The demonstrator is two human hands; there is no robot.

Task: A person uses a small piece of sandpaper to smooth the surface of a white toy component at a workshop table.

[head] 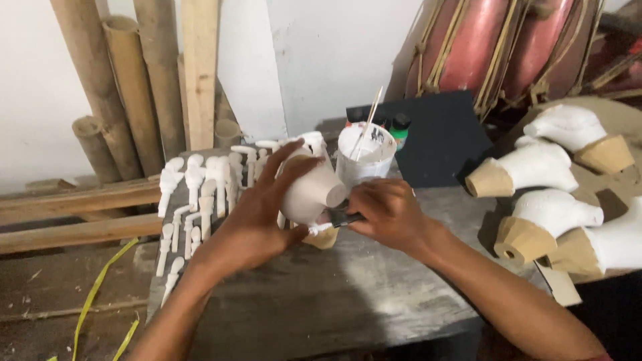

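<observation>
My left hand [257, 217] grips a white-painted carved wooden piece [311, 190] and holds it over the grey worktable [321, 301]. My right hand [388, 214] holds a small paintbrush [334, 220] whose white-loaded tip touches the underside of that piece. The piece's bare wooden end [326, 238] shows just below the brush. Directly behind the hands stands a white paint tub [364, 157] with a thin stick [368, 124] leaning in it.
Several small white-painted pegs [200, 194] lie in rows on the table's left. White-painted carved heads with bare wooden bases [542, 217] are stacked at the right. Bamboo poles [127, 87] and planks lean on the wall at the left, red drums [495, 43] stand behind, beside a dark board [441, 137].
</observation>
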